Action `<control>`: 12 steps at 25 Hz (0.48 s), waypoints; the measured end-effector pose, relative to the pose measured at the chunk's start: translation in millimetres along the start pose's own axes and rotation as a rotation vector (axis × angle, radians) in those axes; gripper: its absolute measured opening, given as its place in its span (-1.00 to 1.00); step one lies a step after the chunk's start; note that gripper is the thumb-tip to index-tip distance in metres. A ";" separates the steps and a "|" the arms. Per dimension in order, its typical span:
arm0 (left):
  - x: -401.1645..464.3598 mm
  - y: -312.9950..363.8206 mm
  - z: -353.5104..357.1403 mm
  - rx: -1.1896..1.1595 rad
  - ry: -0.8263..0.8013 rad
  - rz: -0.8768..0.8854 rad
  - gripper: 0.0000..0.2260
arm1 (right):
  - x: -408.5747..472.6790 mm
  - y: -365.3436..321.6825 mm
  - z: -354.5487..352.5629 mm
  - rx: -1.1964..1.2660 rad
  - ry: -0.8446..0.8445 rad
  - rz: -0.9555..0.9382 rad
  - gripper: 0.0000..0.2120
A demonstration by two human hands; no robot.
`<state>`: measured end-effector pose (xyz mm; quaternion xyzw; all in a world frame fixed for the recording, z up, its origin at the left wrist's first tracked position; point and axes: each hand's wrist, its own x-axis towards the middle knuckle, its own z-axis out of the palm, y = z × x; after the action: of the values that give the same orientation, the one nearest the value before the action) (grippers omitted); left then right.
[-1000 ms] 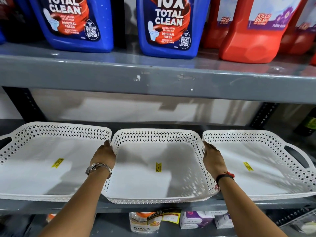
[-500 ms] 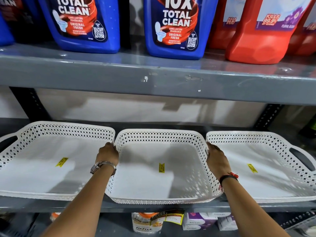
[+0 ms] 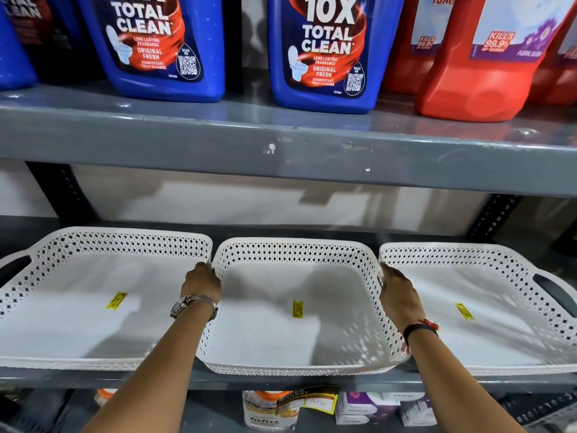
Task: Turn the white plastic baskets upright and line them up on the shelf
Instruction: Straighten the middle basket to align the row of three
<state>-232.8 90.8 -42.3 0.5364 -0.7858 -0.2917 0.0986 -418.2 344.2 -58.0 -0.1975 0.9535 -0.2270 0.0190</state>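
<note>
above baskets (image 3: 296,307): open | overhead: upper shelf (image 3: 281,157) | sides: baskets touching

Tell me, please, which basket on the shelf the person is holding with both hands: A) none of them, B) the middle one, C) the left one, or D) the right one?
B: the left hand and the right hand grip opposite side rims of the middle basket.

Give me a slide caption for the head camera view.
Both hands, left hand and right hand, hold the middle basket between two other upright white baskets on the grey shelf.
</note>
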 end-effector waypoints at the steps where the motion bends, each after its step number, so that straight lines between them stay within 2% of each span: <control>1: -0.4 -0.1 -0.3 0.010 0.000 0.005 -0.68 | -0.1 0.1 0.0 -0.006 -0.002 -0.005 -0.53; 9: -2.4 -6.8 2.1 0.064 0.014 0.070 -0.63 | -0.7 -1.6 -1.4 -0.016 -0.019 -0.004 -0.54; 12: -4.0 -12.0 1.9 0.156 -0.003 0.127 -0.64 | -3.5 -3.2 -2.9 -0.129 -0.048 0.005 -0.54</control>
<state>-222.6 92.0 -50.0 0.4911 -0.8387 -0.2235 0.0738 -414.1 344.1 -54.2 -0.2011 0.9659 -0.1600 0.0299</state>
